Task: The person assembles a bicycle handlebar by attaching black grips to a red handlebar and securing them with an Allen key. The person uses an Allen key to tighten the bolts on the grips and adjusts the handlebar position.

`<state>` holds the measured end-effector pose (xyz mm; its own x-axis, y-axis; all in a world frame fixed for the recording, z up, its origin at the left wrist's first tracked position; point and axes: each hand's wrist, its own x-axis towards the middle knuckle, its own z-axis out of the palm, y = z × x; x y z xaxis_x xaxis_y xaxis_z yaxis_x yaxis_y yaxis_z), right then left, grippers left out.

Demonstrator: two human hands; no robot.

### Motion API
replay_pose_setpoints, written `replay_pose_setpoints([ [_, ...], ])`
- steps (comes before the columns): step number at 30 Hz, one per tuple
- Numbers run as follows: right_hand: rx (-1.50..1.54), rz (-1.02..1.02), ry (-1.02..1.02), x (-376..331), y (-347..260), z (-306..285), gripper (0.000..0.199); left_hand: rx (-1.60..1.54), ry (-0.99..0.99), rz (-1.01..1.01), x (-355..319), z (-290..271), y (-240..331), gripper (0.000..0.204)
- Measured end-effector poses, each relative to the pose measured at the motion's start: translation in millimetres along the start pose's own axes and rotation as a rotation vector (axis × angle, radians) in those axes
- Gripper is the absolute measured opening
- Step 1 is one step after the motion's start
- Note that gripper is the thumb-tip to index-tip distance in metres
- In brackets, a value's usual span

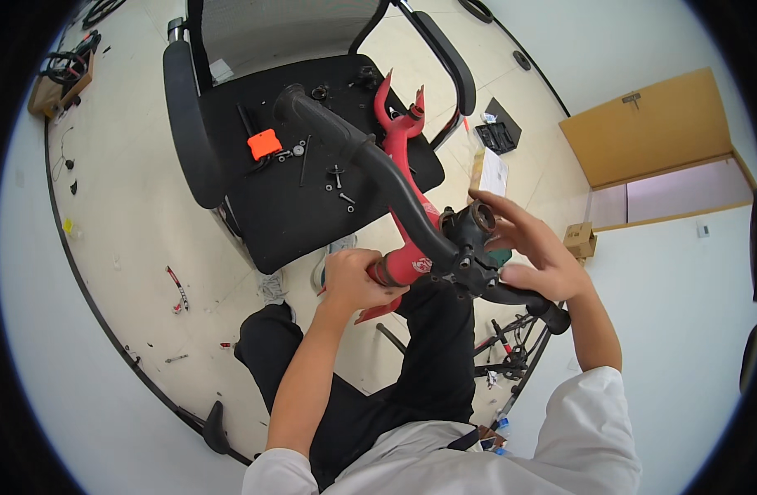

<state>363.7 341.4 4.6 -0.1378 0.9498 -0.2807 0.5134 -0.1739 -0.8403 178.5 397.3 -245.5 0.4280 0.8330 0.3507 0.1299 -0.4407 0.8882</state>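
A red bicycle frame piece (410, 262) lies across my lap and the chair's front edge, its forked end pointing away over the seat. My left hand (355, 279) is wrapped round its near tubular end. Across it runs a black handlebar (395, 188), with one rubber grip out over the seat and the other end low on the right. A black stem (469, 235) with bolts sits at the bar's middle, its round clamp opening facing up. My right hand (537, 254) curls round the stem's right side, with the thumb by the bar; some fingers are hidden behind.
The black office chair (292, 223) holds an orange-headed tool (264, 144), bolts, washers and small black parts. An open black tool case (496, 137) and a cardboard box (580, 240) stand on the right. Bicycle parts (510, 351) lie by the right wall; a saddle (216, 427) rests lower left.
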Motion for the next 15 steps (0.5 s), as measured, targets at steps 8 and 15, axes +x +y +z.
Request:
replay_pose_setpoints([
  [8, -0.596, 0.335, -0.064, -46, -21, 17, 0.04, 0.114, 0.138, 0.016, -5, 10, 5, 0.044],
  [15, -0.711, 0.169, -0.057, -45, -12, 27, 0.023, 0.044, 0.141, -0.028, -12, 21, 0, 0.046],
])
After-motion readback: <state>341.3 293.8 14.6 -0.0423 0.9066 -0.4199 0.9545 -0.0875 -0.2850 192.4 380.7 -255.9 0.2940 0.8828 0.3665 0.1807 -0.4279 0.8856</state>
